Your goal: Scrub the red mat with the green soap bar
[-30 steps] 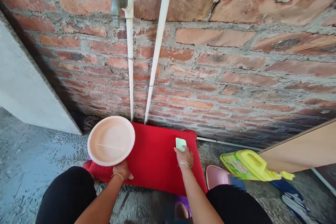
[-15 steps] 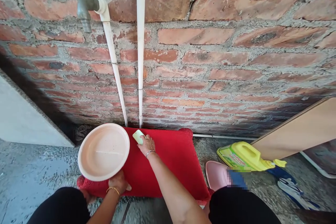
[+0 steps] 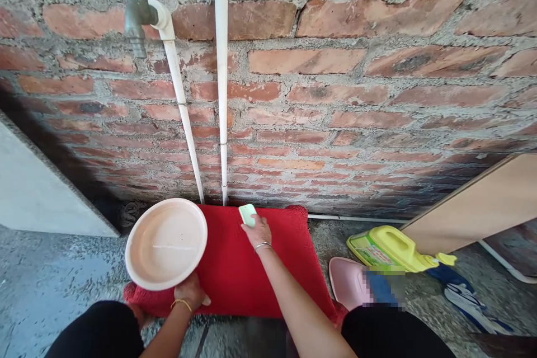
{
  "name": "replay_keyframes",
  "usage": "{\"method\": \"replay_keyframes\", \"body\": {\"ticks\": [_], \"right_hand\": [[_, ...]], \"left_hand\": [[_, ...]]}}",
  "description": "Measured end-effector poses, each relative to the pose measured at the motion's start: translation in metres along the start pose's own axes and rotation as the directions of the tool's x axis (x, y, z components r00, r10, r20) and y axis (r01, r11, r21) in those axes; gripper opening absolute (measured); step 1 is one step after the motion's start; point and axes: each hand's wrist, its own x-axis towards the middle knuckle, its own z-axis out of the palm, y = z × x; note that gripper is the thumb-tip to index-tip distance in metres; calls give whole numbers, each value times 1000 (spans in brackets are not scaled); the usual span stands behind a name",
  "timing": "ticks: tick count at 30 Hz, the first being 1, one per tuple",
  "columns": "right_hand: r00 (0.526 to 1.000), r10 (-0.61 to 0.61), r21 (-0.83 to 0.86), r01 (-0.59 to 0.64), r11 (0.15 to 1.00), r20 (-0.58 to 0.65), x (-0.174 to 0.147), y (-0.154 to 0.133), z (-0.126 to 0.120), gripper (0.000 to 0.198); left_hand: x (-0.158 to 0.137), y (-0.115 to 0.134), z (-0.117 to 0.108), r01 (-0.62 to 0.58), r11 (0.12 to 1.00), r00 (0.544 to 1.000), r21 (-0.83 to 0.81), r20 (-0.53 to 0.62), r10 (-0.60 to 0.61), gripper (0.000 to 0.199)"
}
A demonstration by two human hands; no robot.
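My right hand (image 3: 258,230) is closed around a pale green scrub brush (image 3: 247,214), a flat block with rounded corners, over the back part of a red cloth (image 3: 247,268). Any bristles are hidden underneath. The cloth lies spread over a low oblong support. On the left, a pale pink basin (image 3: 168,243) overlaps the cloth. My left hand (image 3: 191,292) is under the basin's near rim, by the cloth's front edge. Its thumb points right; the other fingers are hidden, so I cannot tell whether it grips basin or cloth.
A brick wall (image 3: 310,123) rises behind, with white pipes (image 3: 222,95) and a tap (image 3: 136,11). At right lie a yellow detergent bottle (image 3: 388,249), a pink slipper (image 3: 350,282) and a blue-white flip-flop (image 3: 465,299). Boards lean on both sides.
My right hand has moved to the right across the cloth with the pale green scrub brush. My left hand and the basin stay nearly where they were.
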Motion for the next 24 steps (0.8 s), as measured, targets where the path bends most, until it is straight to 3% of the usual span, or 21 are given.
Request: {"method": "replay_keyframes", "body": {"ticks": [5,9,13,18,24], "right_hand": [[971,-189,-2,191,982,146,3,-67,22,51],[949,-227,-57,245,968,220,12,-77,21,52],[970,-130,-116,156,981,203,29,-32,-2,53],[988,99,-121,-85,989,118,45,61,-47,52],[925,378,15,-378,926,-43,32,165,-84,52]], "left_hand": [[-4,4,-6,13,1000,1000,-2,17,-13,70],[-4,4,-7,23,1000,1000,-2,13,-23,70],[-2,2,-3,14,1000,1000,26,-7,-13,66],[-1,1,0,17,1000,1000,21,-12,-17,59],[1,0,1,16,1000,1000,13,-24,-15,60]]}}
